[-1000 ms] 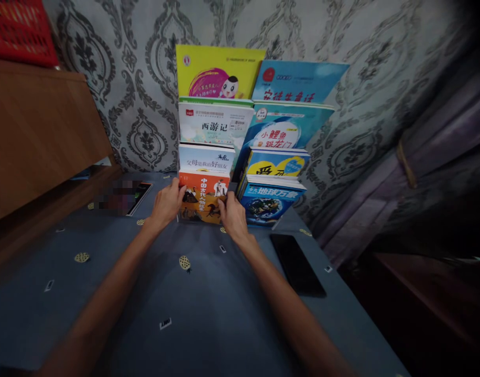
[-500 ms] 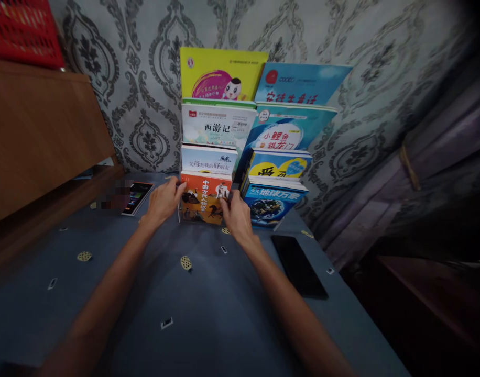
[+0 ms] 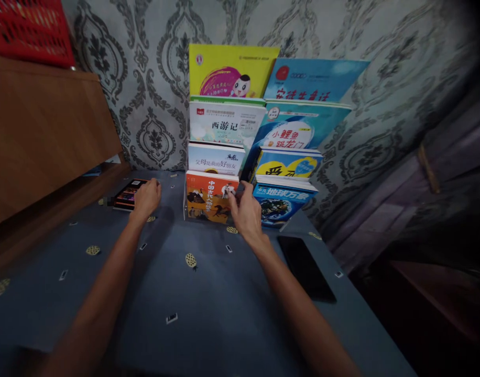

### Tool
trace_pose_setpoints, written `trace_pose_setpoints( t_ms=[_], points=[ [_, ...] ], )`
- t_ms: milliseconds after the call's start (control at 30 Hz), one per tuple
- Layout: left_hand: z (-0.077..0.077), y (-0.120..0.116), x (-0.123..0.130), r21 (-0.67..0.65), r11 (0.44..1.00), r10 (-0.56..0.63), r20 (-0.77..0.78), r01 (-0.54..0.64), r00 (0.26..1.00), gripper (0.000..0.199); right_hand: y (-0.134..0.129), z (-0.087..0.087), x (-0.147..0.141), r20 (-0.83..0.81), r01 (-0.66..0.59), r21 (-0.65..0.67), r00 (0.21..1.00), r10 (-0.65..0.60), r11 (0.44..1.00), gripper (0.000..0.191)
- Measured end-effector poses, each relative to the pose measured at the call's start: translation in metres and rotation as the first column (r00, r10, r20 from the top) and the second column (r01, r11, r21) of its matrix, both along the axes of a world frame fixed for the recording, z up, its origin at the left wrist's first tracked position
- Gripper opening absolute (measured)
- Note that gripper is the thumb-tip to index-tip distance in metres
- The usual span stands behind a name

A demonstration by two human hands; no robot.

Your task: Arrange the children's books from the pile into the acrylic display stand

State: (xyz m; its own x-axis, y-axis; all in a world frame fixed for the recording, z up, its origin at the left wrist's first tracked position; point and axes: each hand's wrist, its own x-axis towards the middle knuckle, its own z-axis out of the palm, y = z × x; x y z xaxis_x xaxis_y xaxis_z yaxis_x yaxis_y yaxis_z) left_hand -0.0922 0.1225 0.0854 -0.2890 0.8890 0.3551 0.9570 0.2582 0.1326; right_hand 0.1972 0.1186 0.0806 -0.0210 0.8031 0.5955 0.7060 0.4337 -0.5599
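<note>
My left hand (image 3: 146,198) is at the right side of a dark-covered book (image 3: 124,196) lying flat on the table. Its fingers are curled at the book's edge, and the fingertips are partly hidden. The orange book (image 3: 208,199) stands upright at the front of the left column. My right hand (image 3: 247,209) grips its right edge, thumb on the front cover and the other fingers behind it. Behind it rise a pale blue book (image 3: 212,157), a white book (image 3: 224,123) and a yellow book (image 3: 232,65).
The right column holds a blue earth-cover book (image 3: 281,205), a yellow-and-blue book (image 3: 287,164) and taller blue books behind. A black phone-like slab (image 3: 306,268) lies on the right of the blue patterned tablecloth (image 3: 200,293). A wooden cabinet (image 3: 47,136) with a red basket (image 3: 31,31) borders the left.
My left hand has let go of the orange book's left edge and moved left to the dark-covered book. My right hand stays on the orange book. The view has shifted slightly left.
</note>
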Motion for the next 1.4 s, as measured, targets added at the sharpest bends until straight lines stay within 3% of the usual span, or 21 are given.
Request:
trace_pose_setpoints(
  t_ms=[233, 367, 500, 633, 867, 1033, 1167, 1233, 1267, 1400],
  points=[
    [-0.047, -0.005, -0.050, -0.123, 0.981, 0.160, 0.050, -0.153, 0.986, 0.056, -0.008, 0.011, -0.001, -0.063, 0.036, 0.089, 0.998, -0.031, 0.995, 0.056],
    [-0.063, -0.004, -0.067, -0.219, 0.960, 0.197, 0.085, -0.174, 0.977, 0.074, -0.013, 0.016, -0.002, -0.079, 0.032, 0.089, 0.997, -0.025, 0.995, 0.059],
    [-0.064, -0.004, -0.066, -0.222, 0.958, 0.189, 0.011, -0.182, 0.982, 0.069, -0.016, 0.020, -0.004, -0.093, 0.004, 0.100, 0.996, 0.005, 0.995, 0.055],
    [-0.058, -0.016, -0.049, -0.250, 0.943, 0.192, -0.134, -0.221, 0.972, 0.067, -0.022, 0.023, -0.007, -0.119, -0.053, 0.237, 0.989, 0.083, 0.970, 0.045],
    [-0.042, -0.076, -0.010, -0.353, 0.931, -0.009, -0.262, -0.088, 0.965, 0.063, -0.040, 0.017, -0.025, 0.063, -0.323, 0.330, 0.945, 0.321, 0.887, 0.029],
    [-0.032, -0.152, 0.037, -0.389, 0.918, -0.186, -0.261, 0.073, 0.947, 0.062, -0.051, -0.004, -0.043, 0.260, -0.542, 0.144, 0.828, 0.497, 0.828, 0.026],
    [-0.016, -0.203, 0.071, -0.462, 0.829, -0.342, 0.028, 0.316, 0.939, 0.045, -0.065, -0.020, -0.053, 0.330, -0.609, -0.092, 0.728, 0.601, 0.788, 0.022],
    [-0.011, -0.212, 0.072, -0.431, 0.772, -0.435, 0.177, 0.467, 0.883, 0.038, -0.073, -0.028, -0.053, 0.342, -0.606, -0.168, 0.704, 0.622, 0.778, 0.020],
    [-0.012, -0.212, 0.069, -0.399, 0.772, -0.459, 0.190, 0.495, 0.868, 0.037, -0.077, -0.033, -0.052, 0.342, -0.603, -0.191, 0.698, 0.629, 0.774, 0.019],
    [-0.039, -0.197, 0.045, -0.296, 0.854, -0.438, 0.035, 0.428, 0.898, 0.036, -0.091, -0.051, -0.041, 0.321, -0.618, -0.233, 0.680, 0.659, 0.751, 0.020]
  ],
)
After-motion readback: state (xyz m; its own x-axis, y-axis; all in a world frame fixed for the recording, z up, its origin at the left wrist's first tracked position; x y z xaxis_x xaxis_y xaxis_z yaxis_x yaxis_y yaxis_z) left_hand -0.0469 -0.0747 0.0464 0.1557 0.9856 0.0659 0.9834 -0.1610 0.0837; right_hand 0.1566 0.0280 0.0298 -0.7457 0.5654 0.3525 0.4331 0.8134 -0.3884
